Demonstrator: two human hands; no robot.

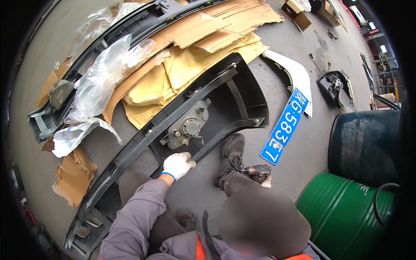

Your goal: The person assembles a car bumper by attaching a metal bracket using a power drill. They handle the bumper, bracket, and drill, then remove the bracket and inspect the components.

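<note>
My left hand (178, 165), in a white glove with a blue cuff, grips a thin black strip of a large black car bumper (143, 138) that lies inside-up on the concrete floor. A grey lamp housing (189, 124) is mounted in the bumper just beyond that hand. My right hand (267, 182) is mostly hidden behind my knee; only a bit of white glove shows. It holds a red and black cordless drill (258, 171) beside my dark shoe (232, 149).
A blue licence plate (284, 128) lies right of the bumper, with a white panel (299, 76) and a headlamp (336, 86) beyond. A green drum (346, 212) and a dark blue drum (366, 143) stand at the right. Cardboard (208, 30) and clear plastic wrap (99, 82) cover the bumper's far side.
</note>
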